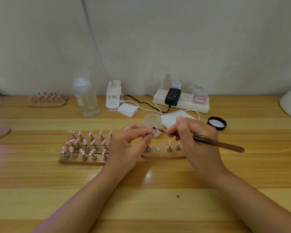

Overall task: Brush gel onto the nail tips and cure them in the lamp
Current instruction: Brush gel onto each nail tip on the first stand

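Pale wall stands behind a wooden table [40,182]. Near the table's middle, the left hand [124,147] pinches a pink nail tip [154,131] between thumb and fingers. The right hand [195,140] grips a brush [217,143], and its bristles touch the tip. Just behind is an open gel jar [152,121]. Below the hands lie wooden racks [81,161] with more tips. A power strip [181,101] is at the back edge.
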Available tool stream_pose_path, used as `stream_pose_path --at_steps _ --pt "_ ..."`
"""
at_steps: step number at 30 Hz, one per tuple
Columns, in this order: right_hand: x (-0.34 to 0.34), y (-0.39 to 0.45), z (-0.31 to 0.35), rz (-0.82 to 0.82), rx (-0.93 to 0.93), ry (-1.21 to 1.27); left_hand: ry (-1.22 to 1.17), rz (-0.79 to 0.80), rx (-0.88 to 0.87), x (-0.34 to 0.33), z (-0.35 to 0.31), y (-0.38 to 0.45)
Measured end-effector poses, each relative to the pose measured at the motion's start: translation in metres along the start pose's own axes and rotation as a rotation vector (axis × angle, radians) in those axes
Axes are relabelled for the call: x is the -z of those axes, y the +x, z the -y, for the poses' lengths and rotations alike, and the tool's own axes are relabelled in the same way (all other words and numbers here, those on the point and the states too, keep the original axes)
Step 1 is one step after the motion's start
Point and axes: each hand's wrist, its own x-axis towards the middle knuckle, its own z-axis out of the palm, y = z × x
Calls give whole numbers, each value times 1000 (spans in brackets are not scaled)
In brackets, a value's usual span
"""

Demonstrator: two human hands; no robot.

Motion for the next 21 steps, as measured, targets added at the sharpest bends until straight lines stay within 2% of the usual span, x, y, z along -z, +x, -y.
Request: stream_pose_path --at_steps 8,13,21 --pt "4 0 -3 30 77 -2 -8 1 17 0 0 0" --pt "6 3 -2 -10 97 -12 -1 -3 13 -1 -1 0" --pt "3 1 -5 46 163 -79 7 -8 6 -1 1 0"
